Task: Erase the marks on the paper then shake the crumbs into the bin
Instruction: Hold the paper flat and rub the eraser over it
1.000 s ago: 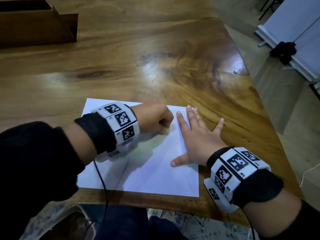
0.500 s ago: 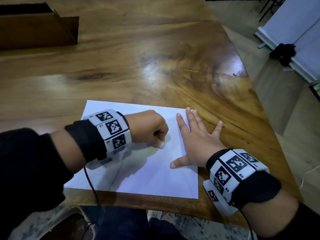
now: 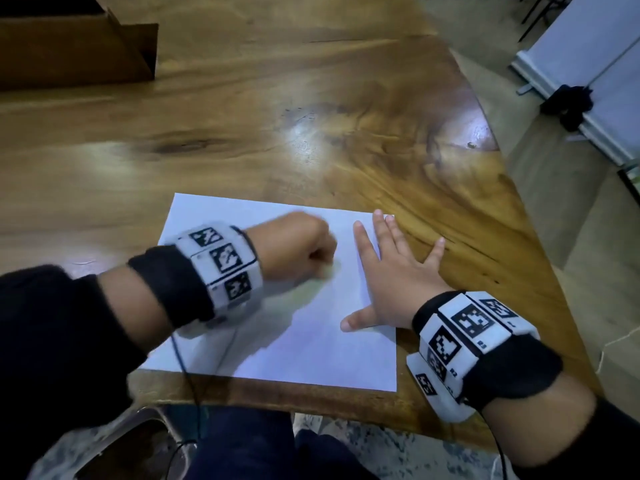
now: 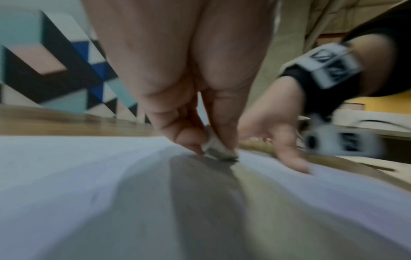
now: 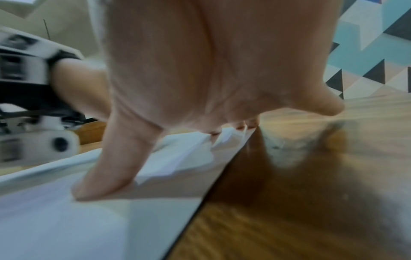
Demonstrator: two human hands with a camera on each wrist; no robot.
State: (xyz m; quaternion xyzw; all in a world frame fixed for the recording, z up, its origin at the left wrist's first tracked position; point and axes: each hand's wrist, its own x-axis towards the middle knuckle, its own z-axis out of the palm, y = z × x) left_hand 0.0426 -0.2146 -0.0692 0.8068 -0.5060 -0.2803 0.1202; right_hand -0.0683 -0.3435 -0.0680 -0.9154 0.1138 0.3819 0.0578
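White paper, a single rectangular sheet, lies flat on the glossy brown wooden table beneath both of the person's hands, its near edge close to the table's near edge. Over the sheet's left half, the left hand is curled into a fist; the left wrist view shows its thumb and fingers pinching a small, worn grey-white eraser whose lower end touches the paper. The hand and its black-and-white patterned wristband are blurred in the head view. Compared with half a second ago, the fist sits at much the same spot on the sheet, a little nearer the far edge, where a second ago it was closer to the right hand's fingers.

To the right, the right hand rests palm-down and flat, its fingers spread and straight, the thumb pressed on the paper near its right edge while the little finger lies off the sheet on bare wood. It has kept that place through all three moments. The right wrist view shows the fingertips at the sheet's far right corner, where the paper looks slightly creased.

Far beyond the left hand stands a brown open cardboard box. No marks or crumbs can be made out on the sheet at this blur.
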